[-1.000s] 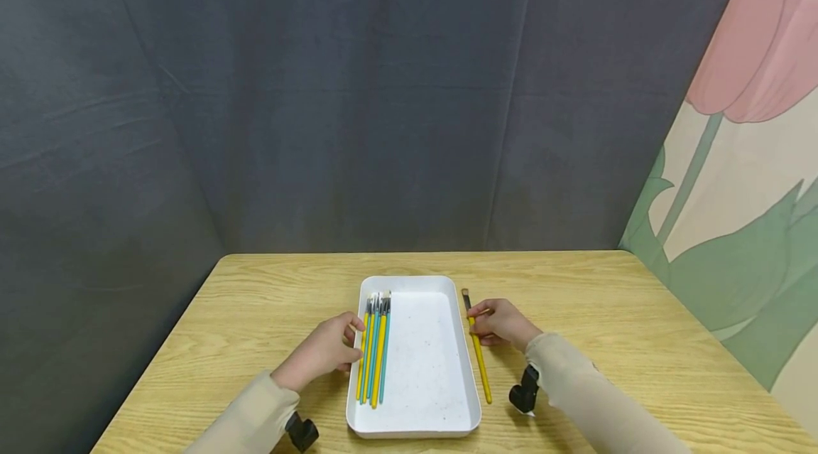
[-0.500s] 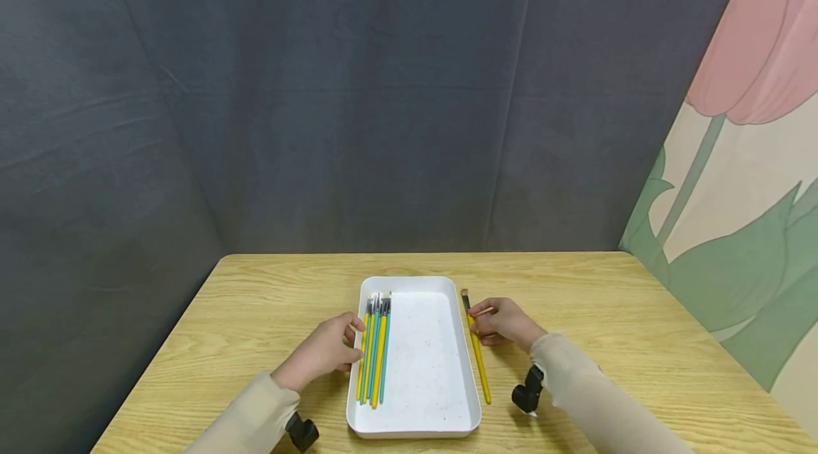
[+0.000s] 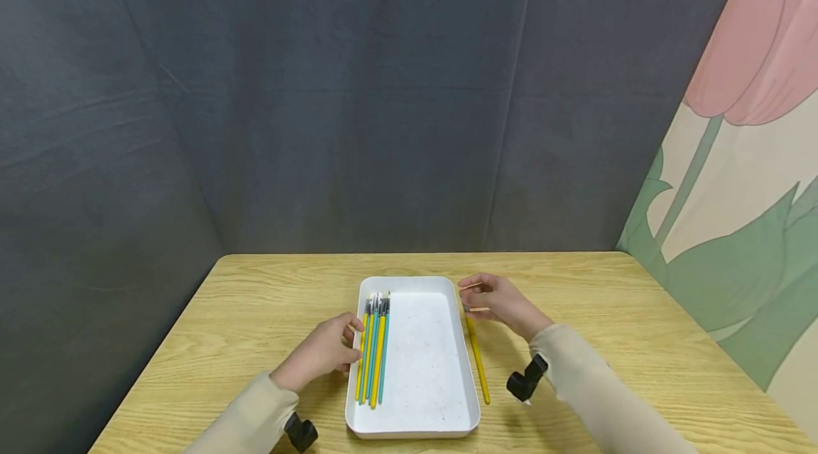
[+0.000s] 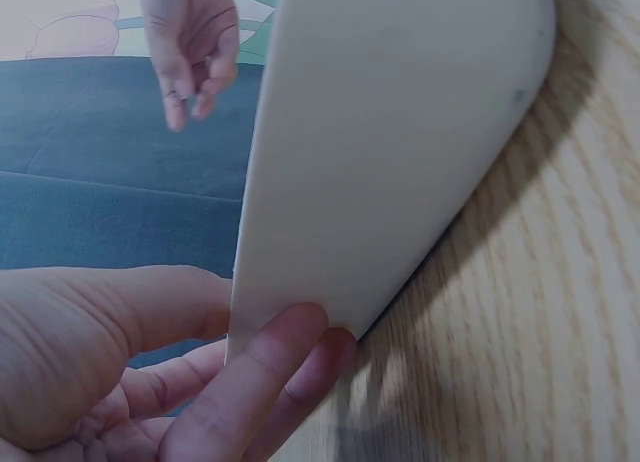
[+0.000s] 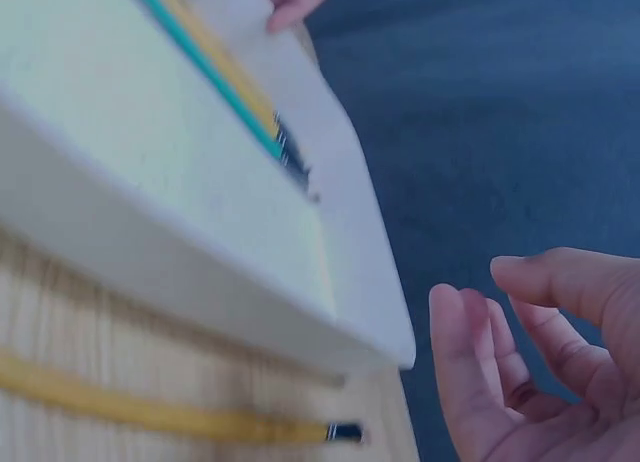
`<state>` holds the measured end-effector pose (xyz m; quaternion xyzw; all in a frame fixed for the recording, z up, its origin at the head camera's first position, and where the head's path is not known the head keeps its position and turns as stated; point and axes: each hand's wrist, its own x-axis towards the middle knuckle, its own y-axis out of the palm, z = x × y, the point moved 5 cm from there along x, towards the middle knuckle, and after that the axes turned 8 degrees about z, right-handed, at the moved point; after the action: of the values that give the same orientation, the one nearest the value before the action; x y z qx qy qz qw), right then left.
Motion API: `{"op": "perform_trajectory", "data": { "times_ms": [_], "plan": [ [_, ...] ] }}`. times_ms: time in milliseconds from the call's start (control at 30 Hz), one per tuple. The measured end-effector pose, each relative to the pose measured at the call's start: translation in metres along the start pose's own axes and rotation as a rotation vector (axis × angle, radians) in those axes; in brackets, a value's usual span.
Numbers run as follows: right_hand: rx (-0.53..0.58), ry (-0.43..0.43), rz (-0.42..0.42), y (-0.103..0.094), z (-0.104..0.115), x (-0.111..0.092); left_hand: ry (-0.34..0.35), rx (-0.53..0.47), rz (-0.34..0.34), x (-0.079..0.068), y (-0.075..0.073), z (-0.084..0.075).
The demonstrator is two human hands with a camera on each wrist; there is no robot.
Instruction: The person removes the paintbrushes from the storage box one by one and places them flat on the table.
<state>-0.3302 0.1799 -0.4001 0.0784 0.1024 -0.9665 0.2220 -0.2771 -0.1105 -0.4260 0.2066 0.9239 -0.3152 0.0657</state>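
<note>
A white tray (image 3: 424, 361) stands on the table, with a row of yellow and teal paintbrushes (image 3: 377, 347) along its left side. My left hand (image 3: 322, 351) pinches the tray's left wall; the left wrist view has the fingers on the outer face of the wall (image 4: 370, 132) and the thumb at the rim. To the right of the tray, a yellow paintbrush (image 3: 477, 361) lies with its bristles pointing away. My right hand (image 3: 501, 303) hovers over that brush's bristle end, fingers loosely bent, nothing between thumb and fingertips in the right wrist view.
The wooden table (image 3: 281, 298) reaches back to a dark grey curtain (image 3: 358, 120). A wall hanging with a painted tulip (image 3: 741, 42) is at the right. Black wrist cameras sit on both sleeves.
My right hand has let go of the loose yellow paintbrush and risen up and away from it. The brush stays beside the tray. My left hand keeps its place on the tray wall.
</note>
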Motion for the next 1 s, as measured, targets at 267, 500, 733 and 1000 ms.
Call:
{"op": "perform_trajectory", "data": {
  "times_ms": [267, 500, 733, 1000],
  "plan": [
    [0.043, -0.041, 0.092, 0.029, 0.020, 0.006, -0.001, 0.003, -0.006, 0.000, 0.001, 0.000],
    [0.074, -0.006, 0.141, 0.052, 0.020, 0.018, 0.001, 0.008, -0.009, 0.002, 0.002, 0.001],
    [0.054, 0.062, 0.106, 0.069, 0.014, 0.030, 0.004, 0.019, -0.004, 0.003, 0.002, 0.003],
    [0.011, 0.091, 0.104, 0.088, 0.004, 0.043, 0.005, 0.012, -0.006, 0.004, 0.001, 0.004]
  ]
}}
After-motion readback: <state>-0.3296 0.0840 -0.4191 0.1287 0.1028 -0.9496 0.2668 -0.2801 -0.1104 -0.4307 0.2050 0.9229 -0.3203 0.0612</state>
